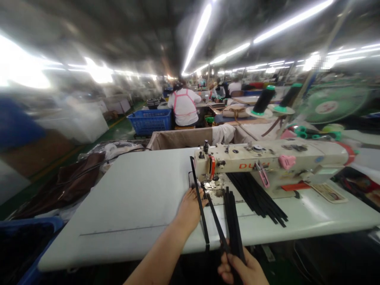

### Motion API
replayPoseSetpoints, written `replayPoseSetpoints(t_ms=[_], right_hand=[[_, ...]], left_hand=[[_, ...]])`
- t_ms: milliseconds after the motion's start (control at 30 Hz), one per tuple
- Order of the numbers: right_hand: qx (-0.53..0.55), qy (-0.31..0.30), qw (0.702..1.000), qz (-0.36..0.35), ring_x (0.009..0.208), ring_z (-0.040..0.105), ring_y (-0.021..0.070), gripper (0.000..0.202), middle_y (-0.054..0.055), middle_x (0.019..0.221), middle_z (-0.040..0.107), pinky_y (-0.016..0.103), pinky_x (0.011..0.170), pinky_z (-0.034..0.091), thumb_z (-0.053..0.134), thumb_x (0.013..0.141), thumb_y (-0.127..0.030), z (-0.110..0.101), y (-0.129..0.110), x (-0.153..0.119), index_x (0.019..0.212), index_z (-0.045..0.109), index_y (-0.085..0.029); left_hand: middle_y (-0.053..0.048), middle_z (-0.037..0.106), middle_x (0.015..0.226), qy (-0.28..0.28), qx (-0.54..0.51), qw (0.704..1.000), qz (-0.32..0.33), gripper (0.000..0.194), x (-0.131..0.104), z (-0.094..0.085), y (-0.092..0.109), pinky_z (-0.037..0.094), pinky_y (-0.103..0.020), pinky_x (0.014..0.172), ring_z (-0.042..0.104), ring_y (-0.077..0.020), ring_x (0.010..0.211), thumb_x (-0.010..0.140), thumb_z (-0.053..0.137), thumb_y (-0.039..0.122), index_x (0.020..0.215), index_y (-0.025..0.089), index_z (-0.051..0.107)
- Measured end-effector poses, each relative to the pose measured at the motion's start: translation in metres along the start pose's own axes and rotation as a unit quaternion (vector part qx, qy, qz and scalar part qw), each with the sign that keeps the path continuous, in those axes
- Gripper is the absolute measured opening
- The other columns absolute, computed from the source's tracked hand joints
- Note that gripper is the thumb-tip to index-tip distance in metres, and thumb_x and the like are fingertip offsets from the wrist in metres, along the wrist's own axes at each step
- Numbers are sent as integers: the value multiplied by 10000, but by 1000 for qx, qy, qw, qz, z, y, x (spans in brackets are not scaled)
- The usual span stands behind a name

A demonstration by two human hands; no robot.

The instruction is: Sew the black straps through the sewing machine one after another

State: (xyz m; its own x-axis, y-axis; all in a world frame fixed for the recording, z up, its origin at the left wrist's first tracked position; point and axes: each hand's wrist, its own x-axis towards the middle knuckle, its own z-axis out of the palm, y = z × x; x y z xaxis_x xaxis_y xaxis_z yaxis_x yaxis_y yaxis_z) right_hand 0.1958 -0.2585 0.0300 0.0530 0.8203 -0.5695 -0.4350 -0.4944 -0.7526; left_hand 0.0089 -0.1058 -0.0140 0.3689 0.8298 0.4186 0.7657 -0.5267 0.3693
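Observation:
On the white sewing table, my left hand point(191, 208) lies close to the needle area of the sewing machine point(267, 162), its fingers on a long black strip point(201, 209). Whether those fingers grip the strip or only press it is hard to make out. At the table's front edge, my right hand point(240, 267) is closed around the lower end of a black strip point(217, 221). A bundle of black strips point(233, 221) also runs down to this hand. More black strips point(258, 198) lie fanned out under the machine arm.
Behind the table stands a fabric-lined bin point(181, 138). A blue basket point(150, 120) and a seated person point(184, 105) are farther back. Thread cones point(264, 101) and a green fan point(329, 105) stand at the right. A blue crate point(56, 223) is at the lower left.

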Motion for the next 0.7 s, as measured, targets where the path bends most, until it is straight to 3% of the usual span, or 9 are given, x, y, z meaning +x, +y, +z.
replayPoseSetpoints(t_ms=[300,567,700], right_hand=[[-47,-10,999,-12,621,747,203,559,1,717,738,274,541,560,901,719,-436,2,-1,-3,1125,627,-166],[-53,-4,998,-17,587,742,218,816,-1,677,730,285,522,562,946,597,-558,13,-4,2,1195,580,-139],[-49,-7,999,-18,582,740,214,845,7,669,732,279,522,562,949,596,-565,17,-6,2,1217,594,-117]], left_hand=[[-122,713,1378,12,-44,998,-41,301,-2,1,-1,467,-574,1215,621,-294,1372,1056,557,328,1279,195,709],[-121,703,1391,21,-58,997,-54,301,0,2,-2,476,-576,1210,609,-318,1378,1039,570,314,1282,203,709],[-133,694,1403,26,-50,997,-48,324,0,2,-1,471,-580,1210,603,-310,1385,1039,559,302,1299,161,691]])
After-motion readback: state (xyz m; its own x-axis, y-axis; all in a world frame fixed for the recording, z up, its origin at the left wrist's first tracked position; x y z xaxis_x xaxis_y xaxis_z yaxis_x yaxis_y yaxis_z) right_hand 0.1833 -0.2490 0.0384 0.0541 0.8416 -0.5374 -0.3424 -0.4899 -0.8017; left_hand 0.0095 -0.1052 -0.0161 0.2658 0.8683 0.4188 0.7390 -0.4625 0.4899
